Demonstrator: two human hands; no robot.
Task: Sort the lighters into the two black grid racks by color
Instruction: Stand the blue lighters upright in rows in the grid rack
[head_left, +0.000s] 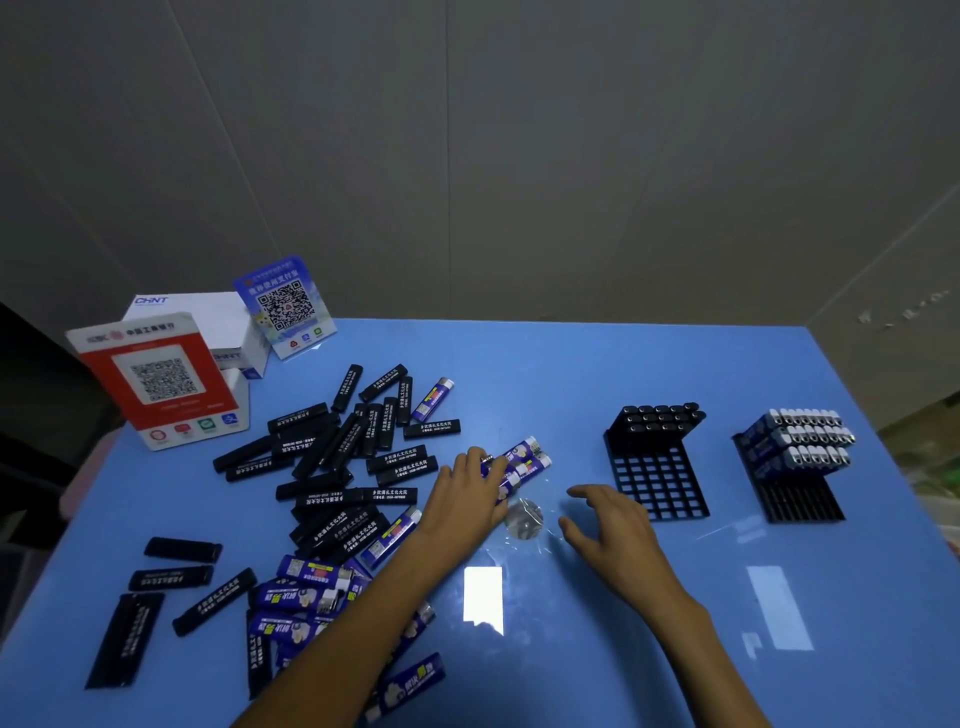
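Lighters: the left hand grips a blue bundle, the right hand hovers open; next, probably the blue rack.

Left hand grips blue lighters; right hand hovers open.

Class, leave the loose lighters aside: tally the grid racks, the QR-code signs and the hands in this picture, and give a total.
Black grid racks: 2
QR-code signs: 2
Hands: 2 (left grips blue lighters)
Total: 6
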